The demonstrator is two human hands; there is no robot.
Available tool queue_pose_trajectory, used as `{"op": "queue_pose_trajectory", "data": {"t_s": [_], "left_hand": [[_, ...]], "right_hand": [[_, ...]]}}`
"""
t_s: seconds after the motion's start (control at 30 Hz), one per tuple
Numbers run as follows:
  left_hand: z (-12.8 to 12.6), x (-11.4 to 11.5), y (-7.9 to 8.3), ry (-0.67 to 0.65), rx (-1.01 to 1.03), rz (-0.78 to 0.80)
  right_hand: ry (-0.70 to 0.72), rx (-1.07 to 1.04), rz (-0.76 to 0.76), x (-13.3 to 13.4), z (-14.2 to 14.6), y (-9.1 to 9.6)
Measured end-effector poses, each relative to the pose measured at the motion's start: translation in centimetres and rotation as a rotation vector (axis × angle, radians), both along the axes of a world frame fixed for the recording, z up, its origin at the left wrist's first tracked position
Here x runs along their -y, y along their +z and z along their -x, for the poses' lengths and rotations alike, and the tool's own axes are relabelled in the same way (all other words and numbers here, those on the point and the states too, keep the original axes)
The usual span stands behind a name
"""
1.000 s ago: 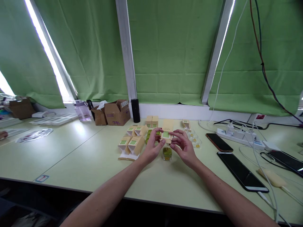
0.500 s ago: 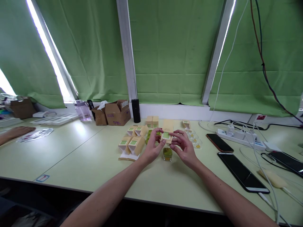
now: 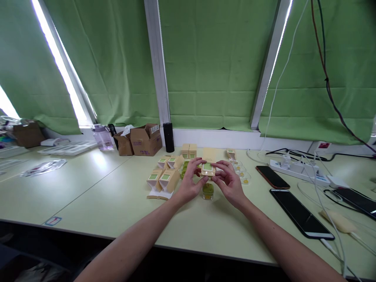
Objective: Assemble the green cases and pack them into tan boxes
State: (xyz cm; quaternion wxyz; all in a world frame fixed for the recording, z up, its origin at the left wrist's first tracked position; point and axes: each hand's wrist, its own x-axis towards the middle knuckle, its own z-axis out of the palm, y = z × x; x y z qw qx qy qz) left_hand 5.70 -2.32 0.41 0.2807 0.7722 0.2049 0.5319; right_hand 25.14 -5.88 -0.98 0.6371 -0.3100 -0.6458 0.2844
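Note:
Both my hands hold a small tan carton with a green window (image 3: pixel 208 167) above the table. My left hand (image 3: pixel 190 181) pinches its left side and my right hand (image 3: pixel 228 182) pinches its right side, fingers curled. Directly below the carton a small glass jar of green stuff (image 3: pixel 207 191) stands on the table. A cluster of finished tan cartons (image 3: pixel 164 178) lies just left of my left hand, and two more cartons (image 3: pixel 188 150) stand behind.
Clear plastic inserts (image 3: pixel 241 172) lie right of my hands. Two phones (image 3: pixel 299 212) and a power strip (image 3: pixel 296 169) with cables sit at the right. Cardboard boxes (image 3: pixel 145 139), a black cylinder (image 3: pixel 168 137) and a water bottle (image 3: pixel 101 137) line the back.
My hands have drawn closer together on the carton and shifted it slightly up and right. Another person's hand at the far left edge has gone from view.

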Motion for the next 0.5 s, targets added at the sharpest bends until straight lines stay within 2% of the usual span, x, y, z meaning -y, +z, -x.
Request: {"op": "queue_pose_trajectory", "data": {"t_s": [0.5], "left_hand": [[-0.45, -0.43, -0.4, 0.057, 0.036, -0.006]], "right_hand": [[-0.016, -0.011, 0.004, -0.14, 0.13, -0.07]]}}
